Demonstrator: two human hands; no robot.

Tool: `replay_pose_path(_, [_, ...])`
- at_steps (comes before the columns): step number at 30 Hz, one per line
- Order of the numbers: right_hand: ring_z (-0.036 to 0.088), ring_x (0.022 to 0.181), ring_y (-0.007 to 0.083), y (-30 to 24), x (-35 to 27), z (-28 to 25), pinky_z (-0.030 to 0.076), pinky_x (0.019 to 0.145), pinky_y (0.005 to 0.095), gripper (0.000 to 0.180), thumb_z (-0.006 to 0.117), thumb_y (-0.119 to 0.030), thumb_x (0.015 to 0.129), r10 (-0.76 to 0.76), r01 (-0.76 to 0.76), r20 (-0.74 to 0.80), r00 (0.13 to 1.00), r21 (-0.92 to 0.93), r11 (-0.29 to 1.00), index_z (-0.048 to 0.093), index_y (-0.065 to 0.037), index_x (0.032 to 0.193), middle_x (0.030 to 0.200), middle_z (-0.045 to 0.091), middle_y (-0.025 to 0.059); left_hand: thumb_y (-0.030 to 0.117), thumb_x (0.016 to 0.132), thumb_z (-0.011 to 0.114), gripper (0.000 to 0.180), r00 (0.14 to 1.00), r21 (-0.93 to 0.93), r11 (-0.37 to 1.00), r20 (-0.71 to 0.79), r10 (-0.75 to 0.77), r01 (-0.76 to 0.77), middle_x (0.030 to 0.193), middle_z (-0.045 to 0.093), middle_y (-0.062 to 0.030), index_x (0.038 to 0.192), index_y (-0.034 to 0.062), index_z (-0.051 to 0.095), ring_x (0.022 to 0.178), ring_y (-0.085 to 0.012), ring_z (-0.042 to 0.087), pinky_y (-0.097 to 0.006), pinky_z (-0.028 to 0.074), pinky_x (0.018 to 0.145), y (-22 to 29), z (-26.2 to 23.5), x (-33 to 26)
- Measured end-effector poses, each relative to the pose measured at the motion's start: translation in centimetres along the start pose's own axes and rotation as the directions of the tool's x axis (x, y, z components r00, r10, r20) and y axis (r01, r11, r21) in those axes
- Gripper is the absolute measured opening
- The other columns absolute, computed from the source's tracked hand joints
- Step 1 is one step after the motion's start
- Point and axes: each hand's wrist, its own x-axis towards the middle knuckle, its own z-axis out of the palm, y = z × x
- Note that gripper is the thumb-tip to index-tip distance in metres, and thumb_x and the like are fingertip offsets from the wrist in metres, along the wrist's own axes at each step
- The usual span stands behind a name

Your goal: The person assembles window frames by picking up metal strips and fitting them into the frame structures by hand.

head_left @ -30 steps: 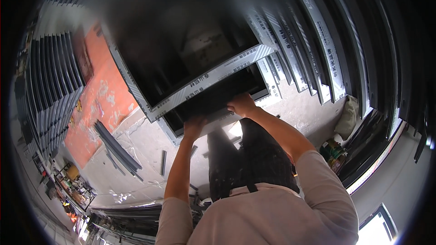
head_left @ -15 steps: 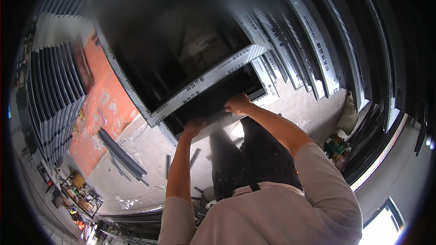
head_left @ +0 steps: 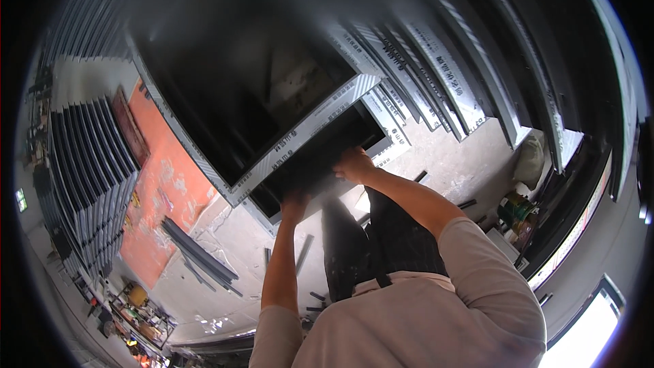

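A large dark metal frame [head_left: 300,138], its edges covered in printed pale film, stands before me, with a narrower dark opening along its near side. My right hand [head_left: 354,165] is closed over the near edge of that narrower section, knuckles up. To its left, my left hand [head_left: 294,204] grips the same edge lower down, with its fingertips lost in the dark opening. The near rail between the hands is in shadow. The far part of the frame is blurred and dark.
Film-covered dark profiles [head_left: 449,85] lean in rows at the right. Stacked dark profiles [head_left: 92,170] fill the left side beside an orange panel [head_left: 170,194]. Loose strips [head_left: 197,255] lie on the floor. A green can [head_left: 514,210] and a pale sack [head_left: 530,163] stand at the right.
My view has turned slightly, so the floor strips and orange panel sit farther right and lower. Both hands stay on the frame's near edge, with little shift along it.
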Motion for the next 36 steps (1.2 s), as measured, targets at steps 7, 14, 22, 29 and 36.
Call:
replay_pose_path(7, [0.066,0.090,0.0287,-0.5,-2.3,-1.3,0.048,0.083,0.0453,0.042,0.055,-0.049,0.088,0.074,-0.077,-0.082,0.994,-0.041,0.996,0.073,-0.010,0.093,0.090,0.069,0.0093,0.032,0.096,0.051,0.034,0.973,0.232,0.960,-0.135,0.188,-0.154,0.096,0.064,-0.0216,0.107,0.0022,0.064,0.089,-0.0400,0.061,-0.048,0.049,0.077,3.9,0.2,-0.6])
replay_pose_path(14, [0.065,0.097,0.0290,0.8,0.3,-0.7,0.053,0.079,0.0435,0.064,0.045,-0.067,0.088,0.081,-0.097,0.094,0.992,0.177,0.979,0.074,-0.010,0.095,0.098,0.070,0.0111,0.033,0.099,0.042,0.036,0.991,0.366,0.931,-0.130,0.034,0.016,0.084,0.067,-0.0169,0.092,0.0072,0.066,0.072,-0.0355,0.064,-0.047,0.052,0.061,6.2,1.0,1.3])
replay_pose_path(22, [0.065,0.099,0.0279,0.1,1.9,-4.5,0.051,0.086,0.0414,0.067,0.044,-0.071,0.087,0.015,-0.058,0.353,0.935,0.111,0.992,0.073,-0.012,0.099,0.101,0.070,0.0096,0.029,0.097,0.045,0.031,0.993,0.535,0.838,0.101,0.066,-0.110,0.067,0.065,-0.0136,0.094,0.0080,0.067,0.053,-0.0293,0.064,-0.045,0.048,0.042,2.8,0.7,2.4])
replay_pose_path(29, [0.066,0.088,0.0340,0.8,2.3,-3.0,0.051,0.083,0.0434,0.072,0.043,-0.075,0.084,0.003,-0.038,0.208,0.978,0.163,0.986,0.074,-0.010,0.085,0.091,0.070,0.0117,0.026,0.097,0.043,0.032,0.953,0.429,0.903,0.273,-0.132,0.002,0.082,0.068,-0.0159,0.117,0.0087,0.060,0.072,-0.0336,0.067,-0.048,0.054,0.062,4.3,-0.9,3.0])
replay_pose_path(36, [0.065,0.087,0.0368,1.9,0.8,-2.7,0.052,0.081,0.0452,0.060,0.051,-0.066,0.086,-0.144,0.131,0.180,0.973,0.082,0.988,0.072,-0.009,0.089,0.094,0.069,0.0155,0.053,0.093,0.046,0.050,0.980,0.193,0.973,0.178,0.093,-0.127,0.108,0.066,-0.0133,0.116,0.0111,0.063,0.092,-0.0331,0.065,-0.047,0.052,0.077,6.1,-5.7,0.8])
